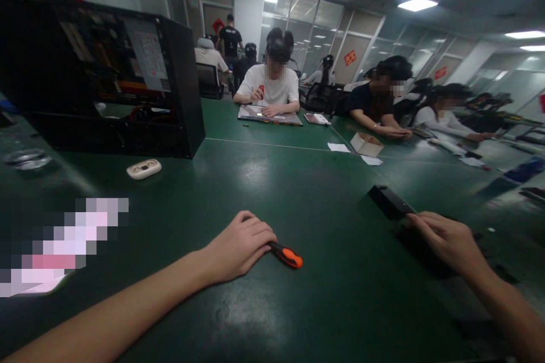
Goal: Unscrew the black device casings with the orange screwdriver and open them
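Note:
My left hand (pixel 244 244) rests on the green table (pixel 264 181), its fingers closed over a screwdriver (pixel 289 254). Only the black and orange handle shows; the rest of the tool is hidden under the hand. On the right, my right hand (pixel 447 238) pinches the near end of a black rectangular part (pixel 390 202) with a flat, box-like shape. That part is tilted, pointing away to the left, and I cannot make out its exact kind. More dark objects lie blurred under and beside the right hand.
An opened black computer case (pixel 183 85) stands at the left, with a white earbud case (pixel 143 169) before it. Across the table a person (pixel 272 82) works on a flat panel (pixel 270 115). A cardboard box (pixel 367 144) and papers lie at the back right, near other seated people.

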`<state>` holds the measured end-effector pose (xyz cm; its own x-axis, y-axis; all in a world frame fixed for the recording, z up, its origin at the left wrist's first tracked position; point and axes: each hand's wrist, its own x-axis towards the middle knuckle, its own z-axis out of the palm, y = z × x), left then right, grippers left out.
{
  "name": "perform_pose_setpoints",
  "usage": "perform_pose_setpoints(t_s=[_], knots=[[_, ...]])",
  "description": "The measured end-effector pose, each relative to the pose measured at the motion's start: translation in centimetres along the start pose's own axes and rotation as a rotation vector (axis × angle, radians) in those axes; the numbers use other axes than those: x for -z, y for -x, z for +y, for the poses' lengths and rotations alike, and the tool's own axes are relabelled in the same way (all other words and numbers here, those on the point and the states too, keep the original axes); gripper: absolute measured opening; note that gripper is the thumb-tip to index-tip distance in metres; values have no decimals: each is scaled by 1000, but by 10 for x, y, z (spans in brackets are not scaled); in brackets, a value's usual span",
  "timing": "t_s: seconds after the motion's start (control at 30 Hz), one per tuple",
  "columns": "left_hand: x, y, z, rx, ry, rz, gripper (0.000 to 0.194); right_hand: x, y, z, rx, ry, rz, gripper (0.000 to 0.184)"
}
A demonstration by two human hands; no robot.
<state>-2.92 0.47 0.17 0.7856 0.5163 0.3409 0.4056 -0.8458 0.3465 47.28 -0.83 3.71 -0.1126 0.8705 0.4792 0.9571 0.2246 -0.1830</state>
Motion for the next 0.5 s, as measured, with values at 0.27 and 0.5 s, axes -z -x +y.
perform_pose_setpoints(t_s=[0.27, 0.5], knots=[[4, 4, -15, 144, 156, 165, 22, 3, 4, -9, -29, 23, -1, 63], [3, 6, -18, 392, 300, 413, 24, 1, 0, -8, -13, 89, -13, 57]])
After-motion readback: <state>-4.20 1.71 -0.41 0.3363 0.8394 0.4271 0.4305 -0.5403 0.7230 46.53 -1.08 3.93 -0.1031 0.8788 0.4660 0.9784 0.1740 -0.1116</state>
